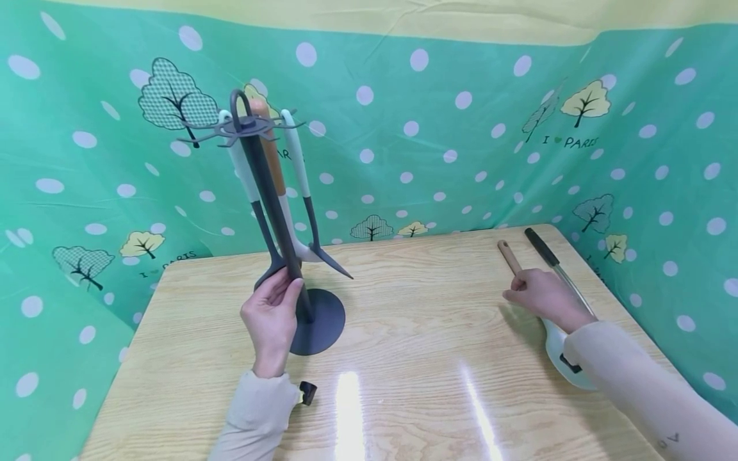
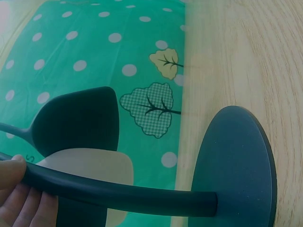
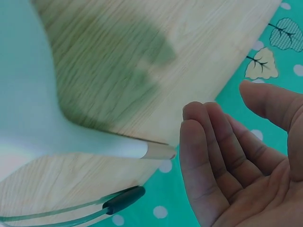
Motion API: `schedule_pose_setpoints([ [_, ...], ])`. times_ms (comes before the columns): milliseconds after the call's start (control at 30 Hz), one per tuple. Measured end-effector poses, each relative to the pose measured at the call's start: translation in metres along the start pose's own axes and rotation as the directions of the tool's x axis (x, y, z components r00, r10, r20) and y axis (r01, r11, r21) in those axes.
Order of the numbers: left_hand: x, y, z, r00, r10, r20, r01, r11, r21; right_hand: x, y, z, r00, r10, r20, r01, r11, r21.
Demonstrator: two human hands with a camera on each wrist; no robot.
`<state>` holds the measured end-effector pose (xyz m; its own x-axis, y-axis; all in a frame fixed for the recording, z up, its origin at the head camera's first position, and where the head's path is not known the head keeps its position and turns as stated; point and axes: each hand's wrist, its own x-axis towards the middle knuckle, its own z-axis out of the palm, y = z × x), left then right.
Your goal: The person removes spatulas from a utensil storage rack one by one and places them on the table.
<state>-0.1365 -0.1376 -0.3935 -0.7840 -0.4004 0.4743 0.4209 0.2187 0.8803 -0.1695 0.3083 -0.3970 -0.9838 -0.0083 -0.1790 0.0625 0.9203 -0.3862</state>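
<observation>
Steadying and reaching with a utensil stand. The left hand (image 1: 270,318) grips the pole of the utensil stand (image 1: 271,186), from which several utensils hang. At the worktop's (image 1: 415,307) right side, the right hand (image 1: 544,296) hovers over a pale-green utensil (image 1: 557,349) with a wooden handle, its thumb apart from the fingers, grasping nothing. A black-handled tool (image 1: 542,246) lies just beside. The step appears to be pick-up; the next move probably calls for closing on the wooden handle while the stand remains braced.
</observation>
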Motion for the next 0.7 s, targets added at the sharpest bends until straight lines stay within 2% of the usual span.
schedule_pose_setpoints([
  [267, 0.0, 0.001, 0.0, 1.0, -0.001, 0.001, 0.001, 1.0, 0.006, 0.003, -0.013, 0.004, 0.998, -0.054, -0.017, 0.053, 0.999, -0.01],
  [700, 0.0, 0.003, 0.0, 1.0, 0.002, 0.001, -0.002, 1.0, 0.008, 0.009, -0.036, 0.017, 0.987, -0.137, -0.078, 0.142, 0.988, 0.064],
])
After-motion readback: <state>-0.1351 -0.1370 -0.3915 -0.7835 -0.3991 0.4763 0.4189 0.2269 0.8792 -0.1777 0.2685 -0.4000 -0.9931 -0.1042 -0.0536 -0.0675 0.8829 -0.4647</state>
